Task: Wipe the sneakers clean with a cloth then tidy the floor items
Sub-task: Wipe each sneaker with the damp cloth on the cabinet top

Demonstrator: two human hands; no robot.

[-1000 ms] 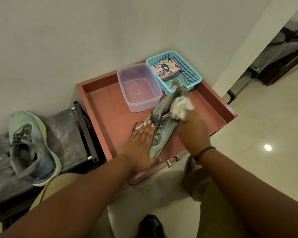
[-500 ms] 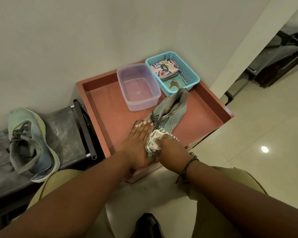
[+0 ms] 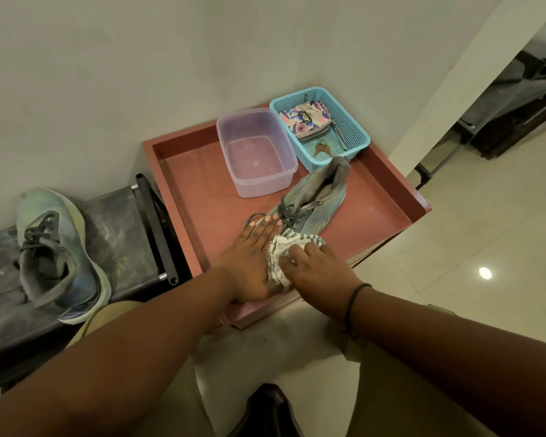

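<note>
While the left hand (image 3: 252,263) lies flat with straight fingers (image 3: 267,227) pressing down on the toe end of the sneaker (image 3: 309,203), the right hand (image 3: 316,269) bunches a striped cloth (image 3: 281,253) against the shoe's near side, its fingers curled over the fabric. The sneaker lies on the red tabletop (image 3: 196,190), a raised-edge surface, with its heel pointing away towards the blue basket (image 3: 350,127) and its grey laces loose beside the left fingertips. The cloth sits squeezed between the two hands, touching both. Behind the shoe stands a clear plastic tub (image 3: 256,152), just beside the basket, which holds a patterned pouch (image 3: 303,119) and keys (image 3: 320,149). Off to the left, the second sneaker (image 3: 57,253) rests upright on a dark bench (image 3: 114,222), well apart from the one being wiped. A black band (image 3: 353,298) circles the right wrist. Pale floor tiles (image 3: 486,241) gleam on the right.
</note>
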